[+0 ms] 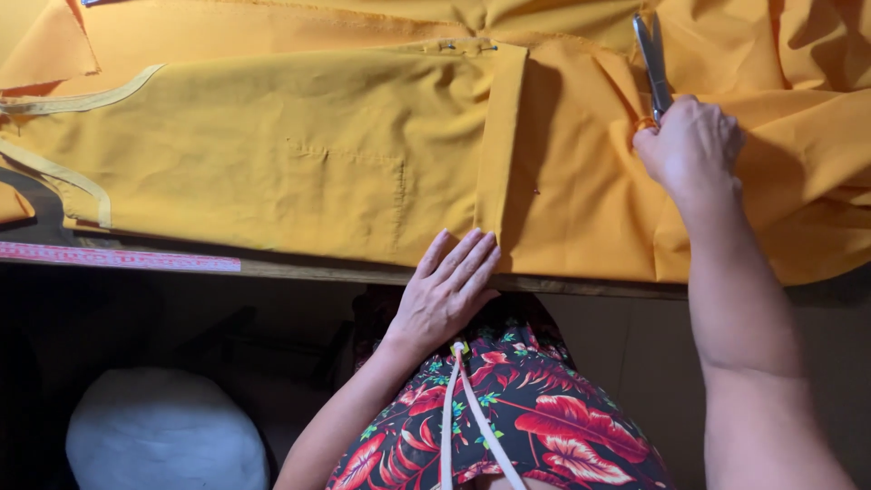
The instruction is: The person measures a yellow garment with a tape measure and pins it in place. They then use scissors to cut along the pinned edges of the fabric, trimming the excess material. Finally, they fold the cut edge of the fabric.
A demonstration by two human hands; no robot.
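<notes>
Fabric (299,154), mustard yellow, lies spread across the surface (581,288), with a stitched pocket outline, pale edge binding at left and a folded vertical hem near centre. Left hand (445,290) rests flat on the near hem edge, fingers extended, holding nothing. Right hand (691,150) has a closed grip on scissors (651,63), blades pointing far.

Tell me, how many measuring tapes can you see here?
2: a pink tape lies flat along the table edge at left; a white tape hangs over the floral dress. More may hide under the fabric.
</notes>
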